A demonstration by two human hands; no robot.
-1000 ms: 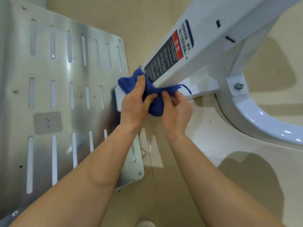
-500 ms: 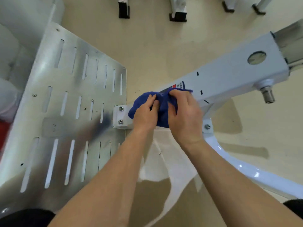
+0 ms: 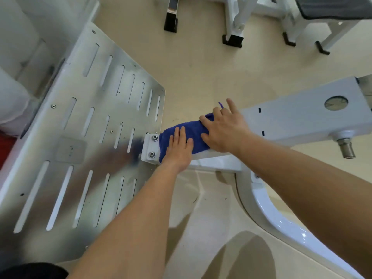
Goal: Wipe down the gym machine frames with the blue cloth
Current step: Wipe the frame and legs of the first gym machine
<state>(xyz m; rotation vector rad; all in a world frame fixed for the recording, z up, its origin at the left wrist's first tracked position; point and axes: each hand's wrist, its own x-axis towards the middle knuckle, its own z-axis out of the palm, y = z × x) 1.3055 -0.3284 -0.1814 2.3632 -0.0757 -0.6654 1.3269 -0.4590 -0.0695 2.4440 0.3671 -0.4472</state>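
The blue cloth lies draped over the lower end of a white square frame beam, beside its bolted end bracket. My left hand presses flat on the cloth's near left part, fingers straight. My right hand lies spread over the cloth's right part and the beam top, fingers extended. A loose blue thread sticks up past my right fingers.
A slotted metal footplate fills the left side, joined to the bracket. A curved white frame tube runs to the lower right. A steel pin juts from the beam. Other machines' legs stand at the top on the beige floor.
Both hands went from bunching the cloth around the beam's underside to lying flat on it on top of the beam. The view pulled back and higher.
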